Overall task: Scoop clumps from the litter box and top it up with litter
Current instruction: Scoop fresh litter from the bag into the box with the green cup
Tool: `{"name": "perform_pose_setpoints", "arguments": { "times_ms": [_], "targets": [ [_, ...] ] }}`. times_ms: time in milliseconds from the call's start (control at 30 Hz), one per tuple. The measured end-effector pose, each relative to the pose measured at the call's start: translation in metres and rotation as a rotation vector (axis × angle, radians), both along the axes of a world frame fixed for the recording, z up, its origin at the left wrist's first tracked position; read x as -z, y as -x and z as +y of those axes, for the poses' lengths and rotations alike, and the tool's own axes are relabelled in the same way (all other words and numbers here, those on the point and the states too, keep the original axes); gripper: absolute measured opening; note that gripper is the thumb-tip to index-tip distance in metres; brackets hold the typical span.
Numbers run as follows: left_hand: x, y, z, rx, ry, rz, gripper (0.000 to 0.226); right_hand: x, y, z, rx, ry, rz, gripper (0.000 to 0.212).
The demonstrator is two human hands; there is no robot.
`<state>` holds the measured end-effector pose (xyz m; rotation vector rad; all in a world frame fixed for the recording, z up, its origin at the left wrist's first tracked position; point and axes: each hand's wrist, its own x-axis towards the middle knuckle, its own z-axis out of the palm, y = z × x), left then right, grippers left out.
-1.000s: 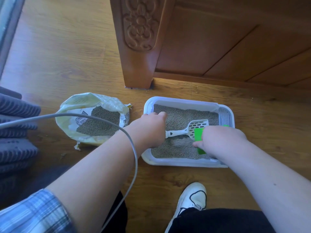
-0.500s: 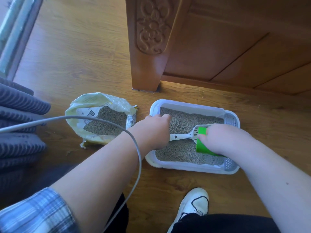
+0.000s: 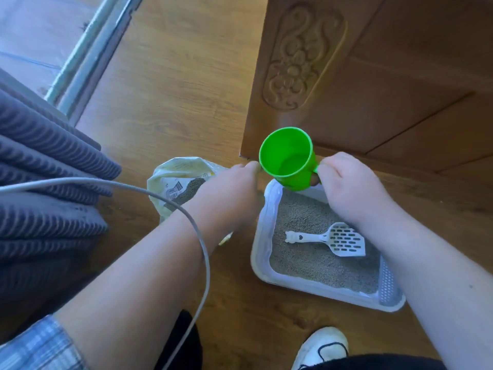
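Note:
A white litter box (image 3: 260, 259) holds grey litter, and a white slotted scoop (image 3: 338, 240) lies loose on the litter. My right hand (image 3: 346, 188) grips the handle of an empty green cup (image 3: 288, 158), raised above the box's far left corner with its mouth facing me. My left hand (image 3: 229, 190) hangs between the cup and an open pale litter bag (image 3: 177, 180); its fingertips reach the cup's rim. The bag shows grey litter inside and is partly hidden by my left wrist.
A carved wooden cabinet (image 3: 373, 76) stands right behind the box. A grey ribbed blanket (image 3: 45, 182) lies at left, and a grey cable (image 3: 197, 236) loops over my left forearm. My white shoe (image 3: 322, 345) is near the box's front edge. The floor is wood.
My left hand let go of the scoop, which now lies on the litter. My right hand lifted the green cup out of the box and up to the left.

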<state>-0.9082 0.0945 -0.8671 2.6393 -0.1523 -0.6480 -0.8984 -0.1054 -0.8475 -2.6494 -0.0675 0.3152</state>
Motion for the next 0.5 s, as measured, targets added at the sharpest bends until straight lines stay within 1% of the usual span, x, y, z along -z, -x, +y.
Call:
{"name": "perform_pose_setpoints", "arguments": {
  "times_ms": [67,167,267,333,400,500],
  "targets": [
    [-0.008,-0.004,0.023,-0.107,-0.018,-0.053,0.037,-0.004,-0.007,0.020,-0.064,-0.094,-0.006,0.035],
    [-0.013,-0.004,0.065,-0.237,-0.070,-0.065,0.037,-0.010,-0.015,0.053,-0.144,-0.179,0.020,0.034],
    [-0.009,0.006,0.104,-0.315,-0.123,0.000,0.041,-0.019,-0.020,0.085,-0.230,-0.230,0.129,0.047],
    [-0.002,0.016,0.122,-0.321,-0.166,0.101,0.043,-0.025,-0.022,0.108,-0.306,-0.262,0.264,0.045],
    [0.008,0.027,0.137,-0.286,-0.197,0.230,0.046,-0.023,-0.024,0.132,-0.395,-0.154,0.351,0.043],
    [0.019,0.041,0.150,-0.167,-0.215,0.391,0.050,-0.002,-0.017,0.171,-0.527,0.161,0.379,0.043]
  ]
}}
